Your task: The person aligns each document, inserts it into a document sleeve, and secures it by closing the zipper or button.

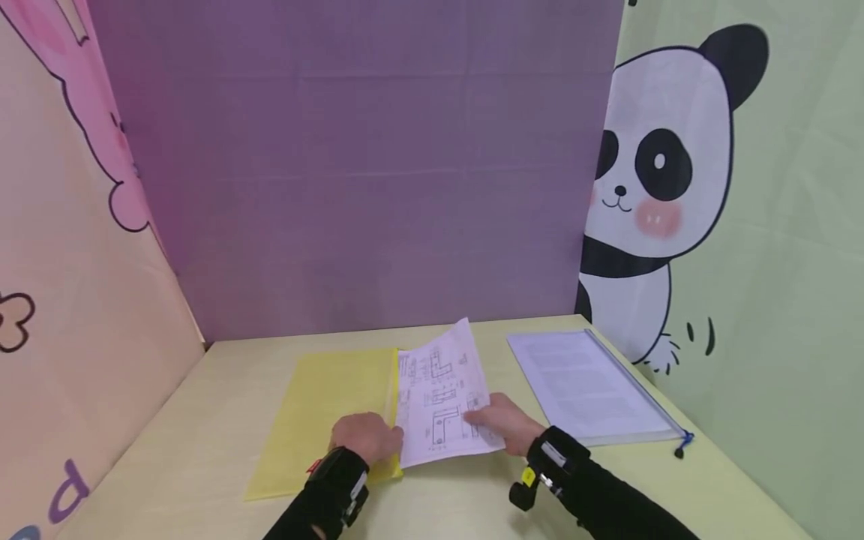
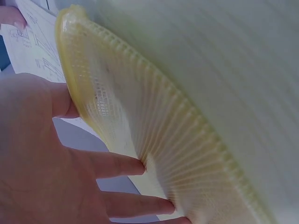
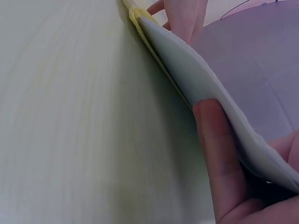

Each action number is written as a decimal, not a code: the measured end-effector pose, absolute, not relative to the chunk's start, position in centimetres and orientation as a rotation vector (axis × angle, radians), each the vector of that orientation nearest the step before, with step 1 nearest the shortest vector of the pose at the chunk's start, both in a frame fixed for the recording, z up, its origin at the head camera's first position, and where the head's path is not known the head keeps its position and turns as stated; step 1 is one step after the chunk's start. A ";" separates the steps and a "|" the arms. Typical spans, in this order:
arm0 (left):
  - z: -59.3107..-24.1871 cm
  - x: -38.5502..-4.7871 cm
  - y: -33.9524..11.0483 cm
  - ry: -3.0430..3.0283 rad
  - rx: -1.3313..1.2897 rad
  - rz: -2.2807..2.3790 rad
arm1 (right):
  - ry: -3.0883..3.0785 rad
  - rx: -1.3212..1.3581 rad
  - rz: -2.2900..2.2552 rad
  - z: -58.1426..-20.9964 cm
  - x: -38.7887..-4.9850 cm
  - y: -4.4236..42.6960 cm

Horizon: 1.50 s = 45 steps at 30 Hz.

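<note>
A yellow mesh document pouch (image 1: pixel 324 397) lies on the table, its open side facing right. My left hand (image 1: pixel 367 437) holds that side near the front corner; the left wrist view shows the fingertips (image 2: pixel 135 166) against the ribbed mesh (image 2: pixel 182 140). Out of the opening sticks a stack of paper sheets (image 1: pixel 445 375) printed with technical drawings, its far corner raised. My right hand (image 1: pixel 506 424) grips the stack's right edge, thumb on top. In the right wrist view a finger (image 3: pixel 217 144) supports the papers (image 3: pixel 201 77) from below. The stack's left part is hidden in the pouch.
At the right of the table (image 1: pixel 223 420) lies a clear folder of printed pages (image 1: pixel 587 382) with a grey spine bar and a blue cord at its near corner. A purple curtain (image 1: pixel 371 187) stands behind; a panda-printed panel (image 1: pixel 763 262) borders the right side.
</note>
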<state>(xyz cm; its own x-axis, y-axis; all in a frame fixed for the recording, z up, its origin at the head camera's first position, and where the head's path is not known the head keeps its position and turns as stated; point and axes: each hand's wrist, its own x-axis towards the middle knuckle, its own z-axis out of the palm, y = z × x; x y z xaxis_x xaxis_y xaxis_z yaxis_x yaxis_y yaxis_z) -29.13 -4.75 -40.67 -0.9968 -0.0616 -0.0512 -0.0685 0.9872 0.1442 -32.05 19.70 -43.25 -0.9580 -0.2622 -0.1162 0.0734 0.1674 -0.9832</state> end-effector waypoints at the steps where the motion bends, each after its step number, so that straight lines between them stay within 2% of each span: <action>1: -40.7 -29.1 -4.8 3.087 -0.090 0.222 | 2.186 -0.184 -1.863 -43.3 -32.1 19.7; 29: -40.8 -29.6 -4.9 3.099 -0.082 0.132 | 2.144 -0.220 -1.850 -43.7 -33.4 17.0; 38: -40.8 -29.8 -4.8 3.072 -0.148 0.110 | 2.030 -0.304 -1.845 -43.3 -34.1 18.6; 45: -41.0 -30.1 -4.7 3.060 -0.167 0.139 | 2.039 -0.190 -1.859 -43.4 -34.6 20.2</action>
<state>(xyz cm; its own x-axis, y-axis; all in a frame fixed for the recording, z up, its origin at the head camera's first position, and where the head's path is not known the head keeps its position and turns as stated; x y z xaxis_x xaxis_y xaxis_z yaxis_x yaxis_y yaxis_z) -30.06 -4.69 -40.95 -0.9914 -0.1053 -0.0781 -0.1119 0.9900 0.0860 -34.61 20.25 -43.44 -0.9210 -0.3445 -0.1819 0.1494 0.1189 -0.9816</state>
